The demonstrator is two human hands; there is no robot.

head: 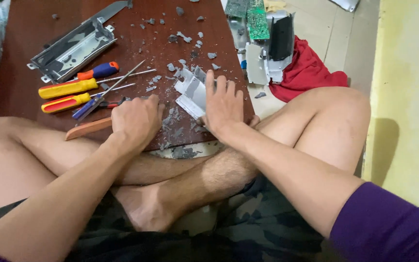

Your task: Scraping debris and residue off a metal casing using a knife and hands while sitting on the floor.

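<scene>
Right hand [224, 104] flat, fingers apart, pinning broken grey-white plastic casing piece [191, 92] just left of it; left hand [136, 121] fisted on brown wooden-handled tool [88, 128], handle running left.

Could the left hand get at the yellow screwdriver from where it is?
Probably yes. The left hand rests on the wooden board, with the yellow screwdriver just beyond it; only a thin metal rod and other screwdrivers lie between.
</scene>
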